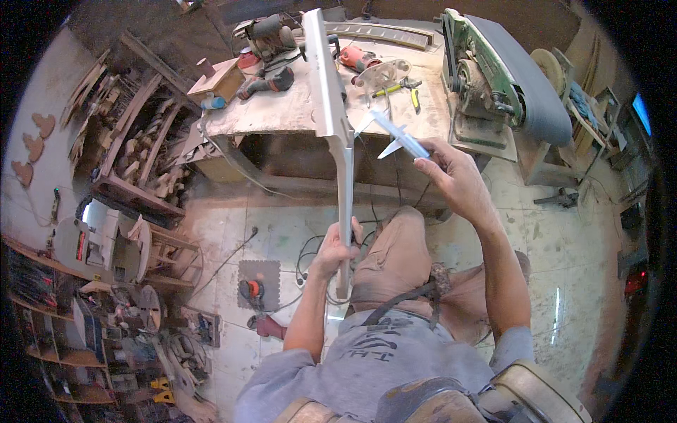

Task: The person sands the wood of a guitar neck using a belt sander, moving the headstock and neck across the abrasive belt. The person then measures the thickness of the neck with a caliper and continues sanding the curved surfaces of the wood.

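Observation:
My left hand (337,248) grips the thin lower end of a long pale wooden piece (328,92) that rises upright to a wider, flat upper part in front of the workbench. My right hand (451,178) is raised to the right of that piece, fingers closed on a slim light-blue caliper-like tool (396,134) with pointed white jaws. The tool's tip points at the wooden piece, just below its wide part; whether it touches I cannot tell.
A dusty workbench (282,113) ahead carries power tools, pliers (402,86) and a wooden block (218,77). A belt sander (508,70) stands on the right. Racks of wood offcuts (134,148) and shelves line the left. Cables and an orange sander (252,290) lie on the tiled floor.

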A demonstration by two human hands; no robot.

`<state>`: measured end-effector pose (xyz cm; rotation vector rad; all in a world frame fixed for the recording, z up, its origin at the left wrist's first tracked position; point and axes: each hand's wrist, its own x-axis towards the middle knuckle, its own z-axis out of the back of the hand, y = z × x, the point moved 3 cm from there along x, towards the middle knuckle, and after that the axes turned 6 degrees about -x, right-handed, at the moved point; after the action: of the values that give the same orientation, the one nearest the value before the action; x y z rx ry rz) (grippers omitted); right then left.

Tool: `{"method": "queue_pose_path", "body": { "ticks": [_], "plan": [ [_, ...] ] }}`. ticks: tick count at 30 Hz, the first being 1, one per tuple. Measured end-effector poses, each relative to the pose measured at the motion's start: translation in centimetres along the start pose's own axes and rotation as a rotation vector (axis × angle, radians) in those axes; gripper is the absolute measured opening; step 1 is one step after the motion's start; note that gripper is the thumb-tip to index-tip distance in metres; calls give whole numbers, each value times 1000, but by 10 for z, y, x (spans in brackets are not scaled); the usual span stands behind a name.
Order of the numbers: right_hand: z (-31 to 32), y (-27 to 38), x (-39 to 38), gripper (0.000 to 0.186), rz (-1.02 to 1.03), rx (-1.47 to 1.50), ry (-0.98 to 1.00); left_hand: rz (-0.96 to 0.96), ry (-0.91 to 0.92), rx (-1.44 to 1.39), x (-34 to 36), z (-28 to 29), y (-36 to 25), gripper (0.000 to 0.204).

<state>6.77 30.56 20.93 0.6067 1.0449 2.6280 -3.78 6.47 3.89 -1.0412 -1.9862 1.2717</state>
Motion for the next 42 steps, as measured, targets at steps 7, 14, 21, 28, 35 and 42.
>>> {"method": "queue_pose_path", "body": {
  "ticks": [7, 14, 21, 28, 35, 42],
  "plan": [
    [0, -15, 2, 37, -31, 257, 324, 94, -17, 128, 0, -18, -9, 36],
    [4, -32, -3, 42, -69, 179, 216, 102, -61, 198, -1, -27, -9, 33],
    [-2, -40, -9, 41, -54, 128, 237, 93, -1, 199, 0, -15, 6, 35],
    [0, -21, -17, 37, 38, -12, 186, 91, 71, 147, 2, -8, 16, 35],
    [-27, -3, -37, 41, 324, -251, 127, 162, -3, 746, -10, 41, 61, 36],
    [-61, -27, -62, 43, 445, -329, 177, 38, -159, 843, -28, 52, 72, 37]
  ]
}}
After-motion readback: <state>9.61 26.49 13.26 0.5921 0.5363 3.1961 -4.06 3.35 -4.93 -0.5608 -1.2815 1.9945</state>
